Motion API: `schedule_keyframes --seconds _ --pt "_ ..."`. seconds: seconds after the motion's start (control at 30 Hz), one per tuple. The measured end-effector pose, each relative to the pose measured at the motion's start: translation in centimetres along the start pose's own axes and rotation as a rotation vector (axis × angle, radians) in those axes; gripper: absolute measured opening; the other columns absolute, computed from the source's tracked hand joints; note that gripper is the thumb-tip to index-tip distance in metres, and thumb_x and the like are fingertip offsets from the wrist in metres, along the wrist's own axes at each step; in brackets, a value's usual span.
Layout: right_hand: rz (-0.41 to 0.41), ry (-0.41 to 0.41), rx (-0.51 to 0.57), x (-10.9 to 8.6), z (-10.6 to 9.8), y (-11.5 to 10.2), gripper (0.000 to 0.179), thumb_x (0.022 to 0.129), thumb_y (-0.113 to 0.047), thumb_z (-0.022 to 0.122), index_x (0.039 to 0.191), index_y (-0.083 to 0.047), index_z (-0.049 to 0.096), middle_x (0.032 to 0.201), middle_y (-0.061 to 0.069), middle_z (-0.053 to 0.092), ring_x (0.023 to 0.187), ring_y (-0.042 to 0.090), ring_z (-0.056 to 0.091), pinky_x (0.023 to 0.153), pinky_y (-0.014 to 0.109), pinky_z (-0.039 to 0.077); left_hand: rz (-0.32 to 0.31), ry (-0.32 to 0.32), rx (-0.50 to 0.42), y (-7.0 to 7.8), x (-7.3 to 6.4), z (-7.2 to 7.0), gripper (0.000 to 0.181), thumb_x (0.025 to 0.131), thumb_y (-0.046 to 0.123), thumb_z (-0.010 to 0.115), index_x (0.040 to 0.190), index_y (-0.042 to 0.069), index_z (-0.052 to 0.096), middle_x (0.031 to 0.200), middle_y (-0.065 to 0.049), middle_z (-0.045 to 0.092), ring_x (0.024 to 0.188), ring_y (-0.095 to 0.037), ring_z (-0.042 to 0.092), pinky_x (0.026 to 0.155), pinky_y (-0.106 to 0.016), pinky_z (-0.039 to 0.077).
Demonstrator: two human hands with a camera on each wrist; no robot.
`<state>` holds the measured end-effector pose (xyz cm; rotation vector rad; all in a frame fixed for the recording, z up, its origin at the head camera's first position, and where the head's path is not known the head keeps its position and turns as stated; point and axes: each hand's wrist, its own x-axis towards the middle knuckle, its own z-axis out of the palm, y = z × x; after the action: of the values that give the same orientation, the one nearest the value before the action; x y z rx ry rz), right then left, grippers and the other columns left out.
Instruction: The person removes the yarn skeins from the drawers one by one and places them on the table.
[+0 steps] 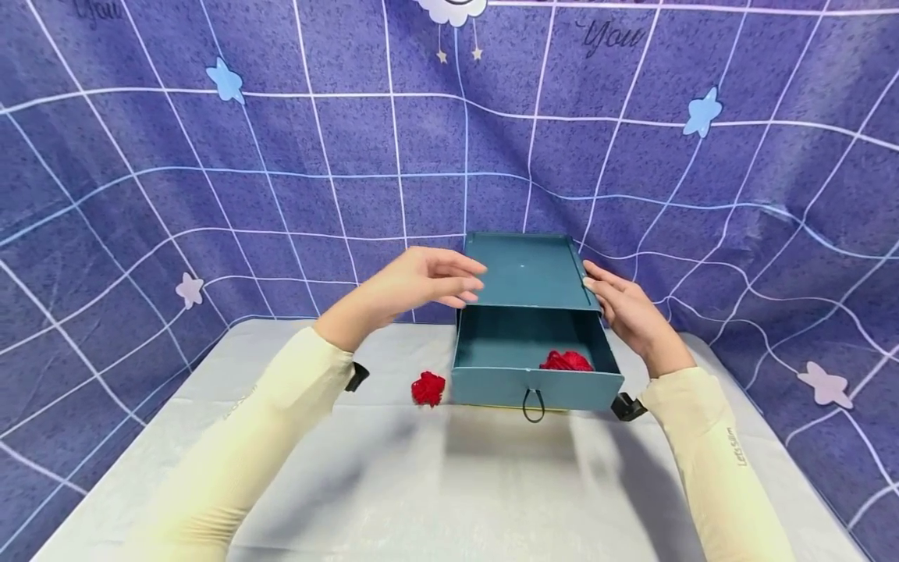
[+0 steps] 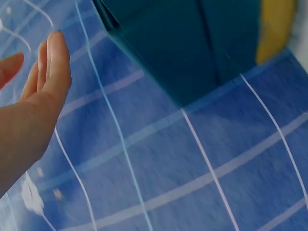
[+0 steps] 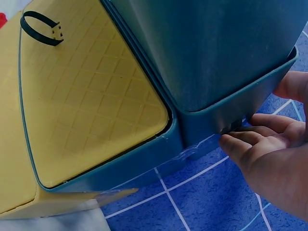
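A teal drawer box (image 1: 523,269) stands on the table with its upper drawer (image 1: 492,386) pulled out toward me. In that drawer, at the right, lies a crumpled red bundle (image 1: 567,361). My left hand (image 1: 428,282) is held at the box's left top edge, fingers extended; the left wrist view shows that hand (image 2: 45,91) apart from the teal side wall (image 2: 163,57). On the opposite side, my right hand (image 1: 628,308) touches the box's right side. In the right wrist view its fingertips (image 3: 233,144) press against the teal casing, thumb near the upper edge.
A second red bundle (image 1: 428,389) lies on the white-covered table (image 1: 393,484), left of the box. Below the teal drawer is a yellow drawer (image 3: 96,96) with a dark loop handle. A blue gridded cloth (image 1: 337,156) hangs close behind the box.
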<state>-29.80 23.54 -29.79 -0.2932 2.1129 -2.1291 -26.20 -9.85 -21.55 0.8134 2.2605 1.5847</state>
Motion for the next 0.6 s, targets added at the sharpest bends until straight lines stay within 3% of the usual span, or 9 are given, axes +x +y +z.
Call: schedule_keyframes --seconds 0.17,0.27,0.4,0.6 --pt "-0.001 -0.001 0.001 0.0 0.0 0.1 0.065 0.100 -0.025 0.052 0.154 -0.013 0.017 0.161 0.004 0.007 0.146 0.020 0.011 0.118 0.032 0.012 -0.054 -0.202 -0.010 1.2 1.5 3.0 0.035 0.097 0.010 0.057 0.130 -0.001 0.056 0.121 -0.020 0.063 0.106 -0.028 0.065 0.090 -0.034 0.054" --pt "0.004 0.004 0.004 0.1 0.0 0.0 0.066 0.100 -0.026 0.053 0.154 -0.013 0.017 0.161 0.004 0.011 0.144 0.019 0.017 0.113 0.024 0.026 -0.115 -0.279 0.021 1.7 2.5 4.2 0.034 0.098 0.012 0.056 0.130 0.001 0.056 0.121 -0.015 0.064 0.106 -0.024 0.065 0.088 -0.030 0.055" --pt "0.005 0.010 0.002 0.3 0.1 0.0 0.067 0.099 -0.028 0.054 0.154 -0.015 0.018 0.160 0.005 0.014 0.142 0.018 0.023 0.098 0.014 0.037 -0.199 -0.322 0.035 2.0 3.9 5.4 0.034 0.099 0.014 0.054 0.130 0.001 0.056 0.122 -0.014 0.063 0.110 -0.025 0.062 0.088 -0.029 0.054" --pt "0.007 -0.004 -0.001 0.1 0.0 -0.1 0.066 0.100 -0.026 0.052 0.154 -0.013 0.016 0.161 0.004 0.010 0.145 0.018 0.016 0.111 0.022 0.027 -0.283 -0.349 0.075 1.6 5.4 7.5 0.037 0.100 0.011 0.052 0.134 -0.003 0.051 0.132 -0.017 0.057 0.119 -0.030 0.055 0.090 -0.031 0.054"
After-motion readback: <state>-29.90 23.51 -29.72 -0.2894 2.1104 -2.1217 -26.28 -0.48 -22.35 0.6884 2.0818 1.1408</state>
